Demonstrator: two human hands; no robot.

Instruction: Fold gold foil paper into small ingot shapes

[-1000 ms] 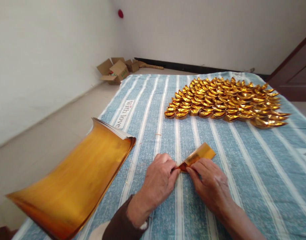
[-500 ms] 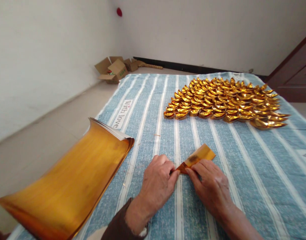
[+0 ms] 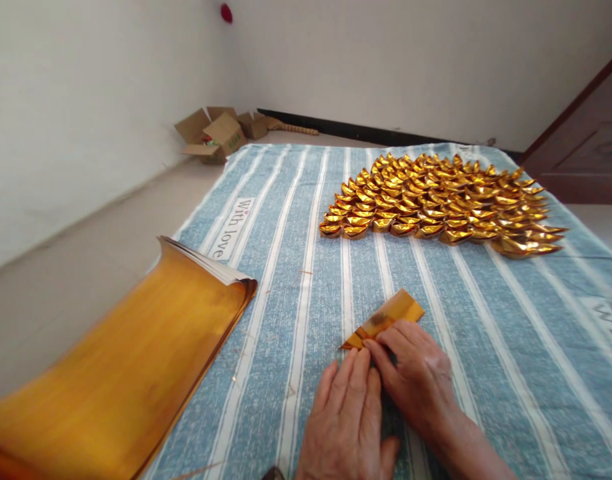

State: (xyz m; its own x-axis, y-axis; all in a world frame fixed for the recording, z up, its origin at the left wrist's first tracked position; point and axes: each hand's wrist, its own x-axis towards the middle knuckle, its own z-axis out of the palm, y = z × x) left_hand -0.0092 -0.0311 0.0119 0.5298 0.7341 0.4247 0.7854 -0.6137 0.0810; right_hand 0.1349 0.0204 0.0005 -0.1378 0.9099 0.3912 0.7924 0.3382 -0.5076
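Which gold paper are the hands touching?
The small folded strip, at the fingertips; the big stack lies left, the boat shapes farther back.

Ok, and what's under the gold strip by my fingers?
Striped blue-and-white cloth shows around the gold strip. What lies directly beneath is covered; your left hand and right hand hide cloth nearer you.

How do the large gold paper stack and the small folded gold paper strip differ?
The large gold paper stack is far bigger than the small folded gold paper strip. The stack lies untouched while the left hand and right hand touch the strip. Both show gold.
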